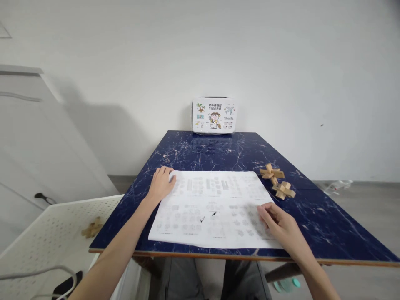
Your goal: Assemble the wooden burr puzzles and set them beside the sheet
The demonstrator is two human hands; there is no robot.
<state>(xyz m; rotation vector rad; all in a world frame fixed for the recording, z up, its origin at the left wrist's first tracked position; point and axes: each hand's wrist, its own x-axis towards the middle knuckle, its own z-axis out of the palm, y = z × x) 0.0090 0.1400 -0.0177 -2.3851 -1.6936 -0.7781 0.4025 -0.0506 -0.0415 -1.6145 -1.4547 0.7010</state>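
A large white printed sheet (212, 208) with rows of small grey diagrams lies flat on the dark blue marbled table (218, 152). My left hand (161, 183) rests open, palm down, on the sheet's far left corner. My right hand (278, 223) lies on the sheet's near right part, fingers loosely curled and pressing the paper. Two wooden interlocking puzzles sit just right of the sheet: one (271, 173) farther back, one (283, 190) nearer, a short way beyond my right hand.
A white box with cartoon travel pictures (214, 115) stands at the table's far edge against the wall. Left of the table is a white perforated tray (46, 237) holding a wooden puzzle (92, 228). A white cabinet (28, 133) stands at far left.
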